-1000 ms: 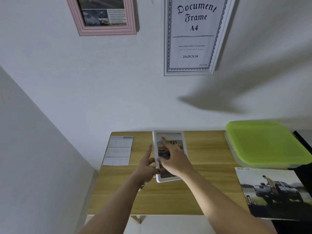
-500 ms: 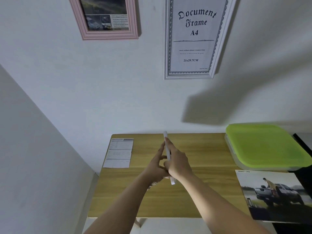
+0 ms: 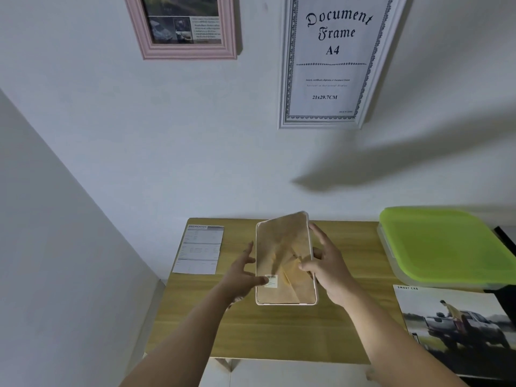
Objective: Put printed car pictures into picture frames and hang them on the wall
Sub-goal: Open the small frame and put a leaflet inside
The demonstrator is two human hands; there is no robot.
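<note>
A small white picture frame (image 3: 282, 247) is held over the wooden table (image 3: 279, 336) with its brown cardboard back and barcode sticker facing me. My left hand (image 3: 242, 277) grips its lower left edge, thumb on the sticker. My right hand (image 3: 326, 263) holds the right edge, thumb on the back panel. A printed car picture (image 3: 458, 328) lies at the table's right front. On the wall hang a pink frame (image 3: 185, 50) with a car print and a white A4 document frame (image 3: 326, 62) with its stock insert.
A specification sheet (image 3: 199, 248) lies at the table's back left. A lidded box with a green lid (image 3: 444, 244) stands at the back right. A grey wall (image 3: 55, 247) closes in on the left of the table.
The small frame was turned over: its picture side faced me, then it stood edge-on, and now its cardboard back faces me. Both hands shifted to its side edges.
</note>
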